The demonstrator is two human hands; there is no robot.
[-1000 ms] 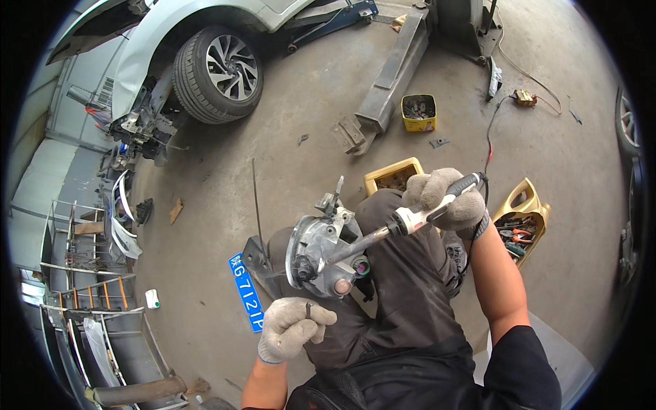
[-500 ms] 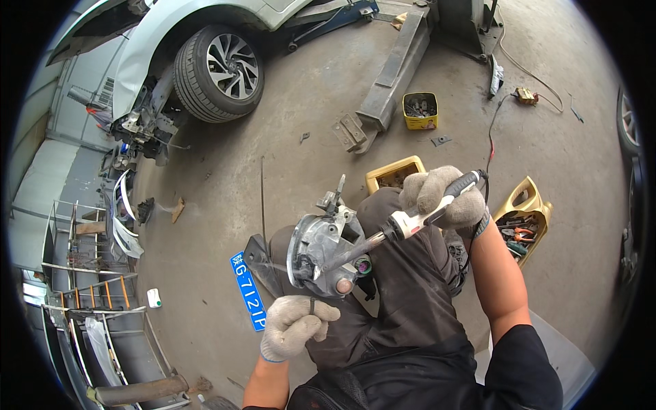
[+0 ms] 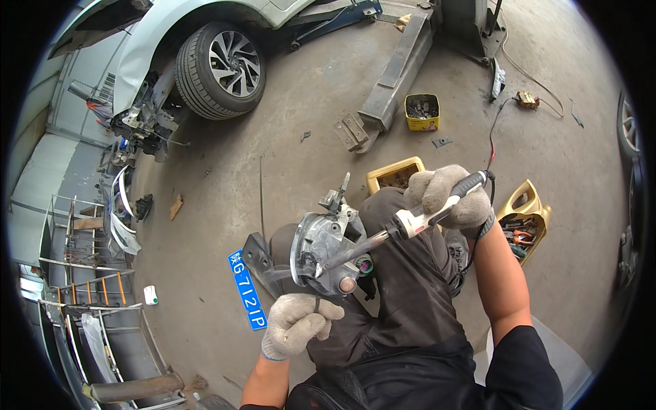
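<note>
Beige knit-gloved left hand [image 3: 297, 324] low, loosely curled. Beige knit-gloved right hand [image 3: 454, 198] higher, wrapped in a grip; bare right forearm [image 3: 502, 287] slants up and inward.

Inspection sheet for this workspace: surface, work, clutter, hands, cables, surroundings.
Surface: floor stained.
Work: housing over the lap; tool, metal barrel angled down to it. Tip contact: cannot tell.
Clutter: blue plate, yellow bucket of small parts, tan tub, cut jug with hand tools.
Hands: right hand gloved, closed round the tool; left hand gloved, curled, dark strip at its fingers, held or worn unclear.
Cables: dark cable from tool toward yellow box on floor.
Surroundings: white car, wheel fitted; rack left.
</note>
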